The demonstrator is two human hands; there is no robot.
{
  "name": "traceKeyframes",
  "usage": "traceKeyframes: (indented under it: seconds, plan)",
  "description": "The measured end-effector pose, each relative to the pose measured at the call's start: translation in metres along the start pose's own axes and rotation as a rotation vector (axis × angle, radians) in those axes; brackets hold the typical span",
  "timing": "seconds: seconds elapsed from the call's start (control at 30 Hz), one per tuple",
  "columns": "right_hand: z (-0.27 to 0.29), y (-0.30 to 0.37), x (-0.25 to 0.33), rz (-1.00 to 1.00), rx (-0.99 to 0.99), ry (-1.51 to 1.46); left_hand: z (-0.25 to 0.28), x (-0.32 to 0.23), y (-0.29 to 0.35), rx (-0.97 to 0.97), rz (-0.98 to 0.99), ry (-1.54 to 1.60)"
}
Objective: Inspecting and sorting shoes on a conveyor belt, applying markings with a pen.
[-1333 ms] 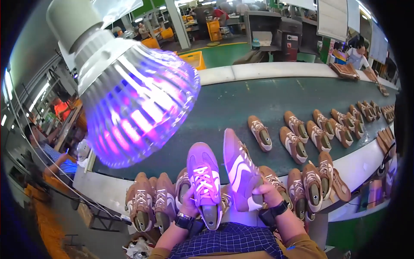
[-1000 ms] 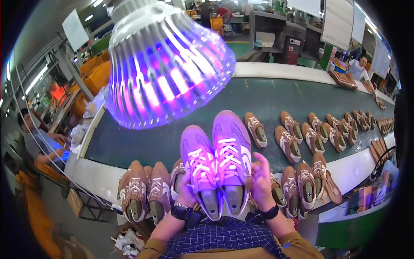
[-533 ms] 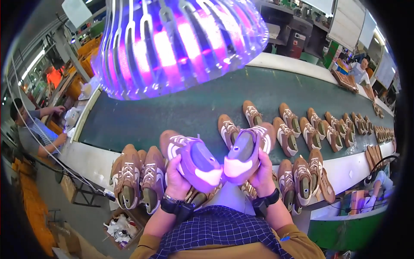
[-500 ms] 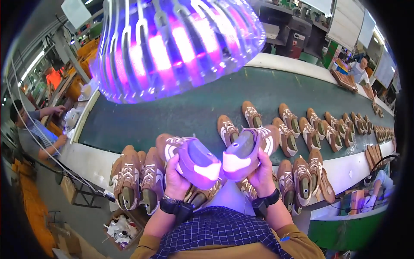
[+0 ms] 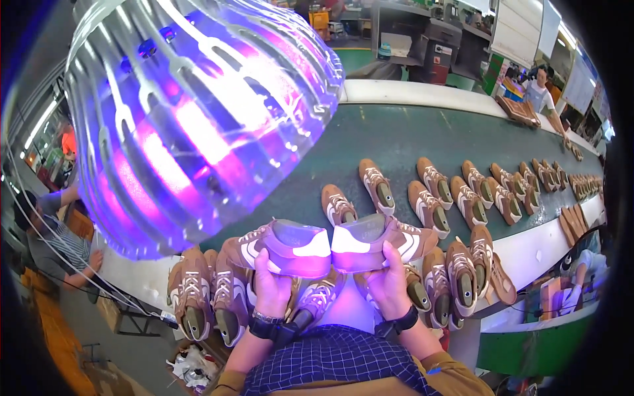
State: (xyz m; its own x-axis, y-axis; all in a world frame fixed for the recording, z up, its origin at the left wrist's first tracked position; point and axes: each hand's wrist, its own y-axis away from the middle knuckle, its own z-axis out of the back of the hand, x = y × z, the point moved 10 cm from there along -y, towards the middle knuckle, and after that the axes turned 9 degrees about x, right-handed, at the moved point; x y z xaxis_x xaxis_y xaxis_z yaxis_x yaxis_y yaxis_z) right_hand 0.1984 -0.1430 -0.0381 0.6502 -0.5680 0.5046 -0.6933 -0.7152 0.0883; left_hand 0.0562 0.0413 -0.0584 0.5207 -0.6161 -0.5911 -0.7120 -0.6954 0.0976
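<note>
Two brown sneakers with white stripes are held up side by side, their pale heels facing each other and almost touching. My left hand (image 5: 272,284) grips the left sneaker (image 5: 284,249) from below, thumb on its side. In the same way my right hand (image 5: 389,280) grips the right sneaker (image 5: 380,244). Each toe points outward, and a dark shoe last shows in each opening. Purple light from a large ribbed clear lamp (image 5: 198,125) falls on both heels. More sneakers (image 5: 317,300) lie just below my hands, partly hidden.
A dark green conveyor belt (image 5: 396,132) carries rows of similar sneakers (image 5: 429,208) toward the far right. Other sneakers (image 5: 191,284) stand along the white near edge. One person (image 5: 56,237) works at the left, another (image 5: 541,99) at the far right. A waste box (image 5: 195,366) is below.
Both sneakers have turned from tilted to nearly level, and their heels have come together. The lamp appears farther left and lower, as the view has shifted.
</note>
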Motion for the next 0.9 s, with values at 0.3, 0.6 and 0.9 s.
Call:
traceKeyframes:
  seconds: [0.3, 0.6, 0.9]
  plan:
    - [0.0067, -0.0016, -0.0048, 0.011, -0.025, 0.015, 0.0013, 0.0038, -0.0037, -0.008, 0.005, 0.015]
    - [0.0090, -0.0007, -0.0077, 0.015, -0.054, 0.010, 0.0027, 0.0065, -0.0038, -0.021, 0.020, 0.015]
    - [0.0110, 0.0001, -0.0094, 0.021, -0.043, 0.002, -0.0016, 0.0066, -0.0032, -0.018, 0.025, 0.017]
